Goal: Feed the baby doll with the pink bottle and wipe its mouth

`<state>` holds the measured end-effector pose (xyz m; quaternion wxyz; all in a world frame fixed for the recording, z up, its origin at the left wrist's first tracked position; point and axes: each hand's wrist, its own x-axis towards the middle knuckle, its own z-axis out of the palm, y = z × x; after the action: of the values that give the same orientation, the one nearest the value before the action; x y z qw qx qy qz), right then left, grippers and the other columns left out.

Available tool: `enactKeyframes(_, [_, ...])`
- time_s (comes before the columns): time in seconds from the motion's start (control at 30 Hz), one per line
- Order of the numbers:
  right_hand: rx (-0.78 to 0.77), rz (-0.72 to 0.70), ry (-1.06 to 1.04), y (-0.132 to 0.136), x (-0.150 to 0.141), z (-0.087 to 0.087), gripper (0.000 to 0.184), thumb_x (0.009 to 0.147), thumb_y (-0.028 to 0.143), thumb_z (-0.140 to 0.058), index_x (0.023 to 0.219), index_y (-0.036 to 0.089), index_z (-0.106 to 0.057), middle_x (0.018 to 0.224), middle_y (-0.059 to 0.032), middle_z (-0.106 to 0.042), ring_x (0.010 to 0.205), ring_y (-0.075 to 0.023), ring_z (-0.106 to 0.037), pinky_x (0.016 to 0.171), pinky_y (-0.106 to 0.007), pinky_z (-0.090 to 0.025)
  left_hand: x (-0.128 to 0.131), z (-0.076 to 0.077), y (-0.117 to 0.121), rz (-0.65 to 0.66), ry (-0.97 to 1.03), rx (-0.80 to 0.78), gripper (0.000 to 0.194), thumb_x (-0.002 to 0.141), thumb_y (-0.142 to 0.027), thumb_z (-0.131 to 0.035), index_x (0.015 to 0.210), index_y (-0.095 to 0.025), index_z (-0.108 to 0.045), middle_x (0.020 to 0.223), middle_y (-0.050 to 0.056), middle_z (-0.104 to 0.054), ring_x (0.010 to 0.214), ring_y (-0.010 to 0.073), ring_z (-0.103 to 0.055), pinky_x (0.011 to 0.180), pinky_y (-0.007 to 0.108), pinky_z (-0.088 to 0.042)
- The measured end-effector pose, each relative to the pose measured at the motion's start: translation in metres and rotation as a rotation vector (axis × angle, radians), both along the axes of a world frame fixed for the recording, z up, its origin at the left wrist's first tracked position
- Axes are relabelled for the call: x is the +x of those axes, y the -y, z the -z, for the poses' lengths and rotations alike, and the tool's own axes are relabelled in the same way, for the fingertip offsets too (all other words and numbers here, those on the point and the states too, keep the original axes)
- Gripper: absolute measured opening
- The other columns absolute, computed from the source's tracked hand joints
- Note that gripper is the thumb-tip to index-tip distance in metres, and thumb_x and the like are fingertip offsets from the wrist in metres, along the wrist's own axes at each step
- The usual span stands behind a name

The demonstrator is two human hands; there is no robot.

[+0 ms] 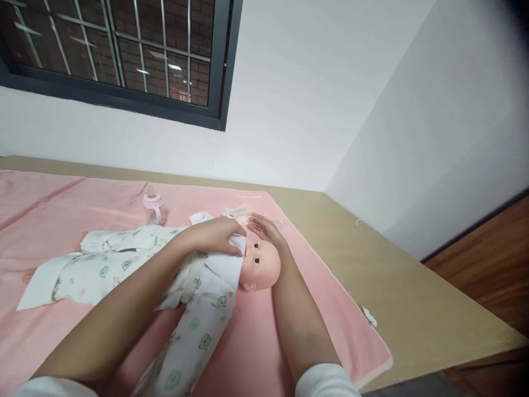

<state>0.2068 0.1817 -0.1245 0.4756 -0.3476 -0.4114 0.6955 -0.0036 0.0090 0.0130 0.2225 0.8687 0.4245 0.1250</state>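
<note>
A baby doll (260, 264) lies on its back on a pink blanket (256, 342), its head to the right. It wears a white romper with small green prints (124, 264). My left hand (215, 237) rests on the doll's chest, its fingers closed on a white cloth (225, 264) at the doll's chin. My right hand (264, 229) lies flat with fingers stretched out on the far side of the doll's head, touching it.
A small pink baby bottle (154, 205) stands on the blanket behind the doll. A small packet (235, 212) lies near my right hand. The blanket covers a tan table (392, 275); a small white object (369, 315) lies near its right edge. White walls stand close behind.
</note>
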Motion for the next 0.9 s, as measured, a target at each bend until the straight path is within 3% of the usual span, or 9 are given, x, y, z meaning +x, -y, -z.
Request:
enactKeyframes(0.7, [0.006,-0.002,0.047,0.0001,-0.0029,-0.0027,0.017,0.081,0.011,-0.066,0.096,0.017,-0.064,0.083,-0.0041,-0.074,0.076,-0.0129,-0.07,0.091,-0.032,-0.059,-0.0004,-0.0013,0.0012,-0.029,-0.014,-0.005,0.024,0.076,-0.033,-0.061,0.064,-0.019,-0.046,0.061,-0.004,-0.047,0.059,0.0137,-0.046,0.054,0.026,-0.029])
enactKeyframes(0.9, [0.023,-0.008,0.022,-0.0005,-0.0015,-0.0001,0.016,0.08,0.012,-0.068,0.095,0.017,-0.065,0.085,-0.0052,-0.073,0.08,-0.0144,-0.071,0.095,-0.032,-0.058,-0.0048,0.0004,-0.0025,-0.131,-0.017,0.005,0.022,0.074,-0.038,-0.064,0.07,-0.019,-0.054,0.067,-0.002,-0.054,0.065,0.0158,-0.049,0.057,0.026,-0.031])
